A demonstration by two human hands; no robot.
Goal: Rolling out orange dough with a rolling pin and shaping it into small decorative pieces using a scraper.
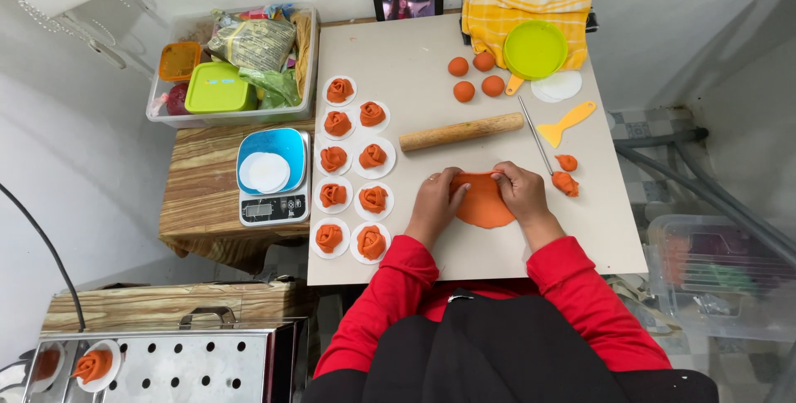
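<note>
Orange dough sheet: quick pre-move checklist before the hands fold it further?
1. Both hands on the orange dough sheet: left hand and right hand grip its top edge. Ok.
2. Sheet flat on the board: ok.
3. Rolling pin apart from the hands: ok.
4. Yellow scraper and metal rod beside the right hand, not touching: ok.
5. Finished dough roses left of the work spot, apart: ok.
6. Sheet thickness: cannot tell.
</note>
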